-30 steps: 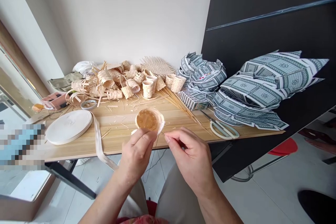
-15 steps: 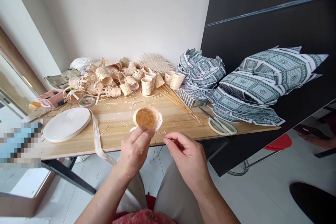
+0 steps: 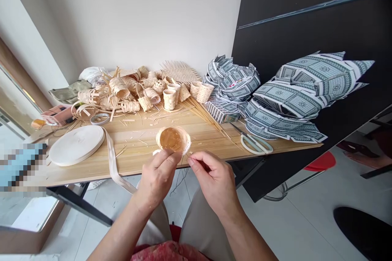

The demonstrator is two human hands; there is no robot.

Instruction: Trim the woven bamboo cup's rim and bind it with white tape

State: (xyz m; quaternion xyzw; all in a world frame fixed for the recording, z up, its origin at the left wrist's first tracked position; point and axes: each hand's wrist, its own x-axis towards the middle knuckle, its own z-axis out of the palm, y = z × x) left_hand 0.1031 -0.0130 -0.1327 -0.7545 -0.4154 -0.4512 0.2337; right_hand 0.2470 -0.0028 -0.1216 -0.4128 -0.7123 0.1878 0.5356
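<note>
My left hand (image 3: 161, 175) is closed on the near rim of a small woven basket (image 3: 172, 138), tilted so its inside faces me. White band edges the basket's right side and shows beside my fingers. Just right of it, my right hand (image 3: 212, 175) has thumb and forefinger pinched together on what looks like a fine dark thread (image 3: 180, 180), which dangles below the table edge. Whether a needle is between those fingers is too small to tell. A white ribbon (image 3: 112, 155) runs from a flat roll (image 3: 77, 145) down past my left forearm.
Several woven baskets (image 3: 119, 87) are heaped at the back left, near a tape roll (image 3: 100, 118). Thin sticks (image 3: 211, 119) and scissors (image 3: 256, 144) lie to the right, before folded patterned-card structures (image 3: 288, 98). Wood scraps dot the tabletop (image 3: 143, 130). A red stool (image 3: 320, 162) stands at right.
My right hand has come slightly closer to the basket and my left hand. The hanging thread has swung a little. The view has shifted slightly; my left hand still grips the basket.
</note>
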